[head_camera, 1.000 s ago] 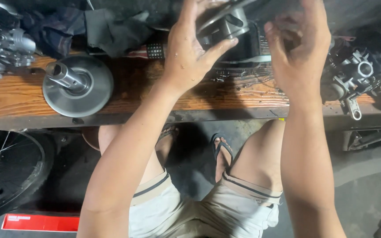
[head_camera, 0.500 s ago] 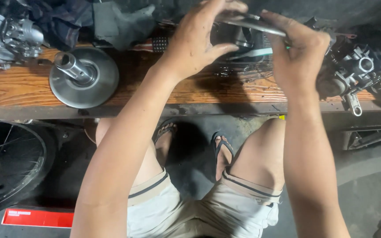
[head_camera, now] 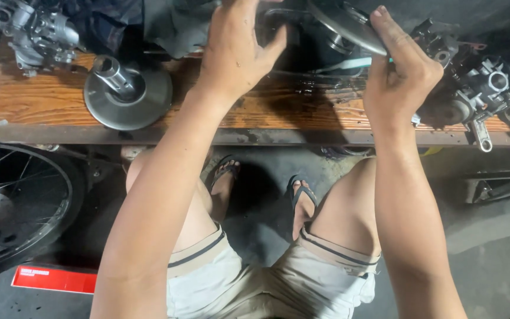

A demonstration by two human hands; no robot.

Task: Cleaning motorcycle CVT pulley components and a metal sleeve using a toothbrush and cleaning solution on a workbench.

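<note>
Head cam view: I've got the metal disc (head_camera: 349, 23) tilted, its face sloping down to the right — right hand (head_camera: 399, 82) grips its lower right edge, fingers curled. Left hand (head_camera: 237, 50) sits left of it, fingers spread — over the wooden bench (head_camera: 42, 97).

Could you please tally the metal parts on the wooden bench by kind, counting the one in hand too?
Round discs: 2, one with a shaft lying on the bench, one tilted in the right hand
Cast engine assemblies: 2, far left and far right
Total: 4
</note>
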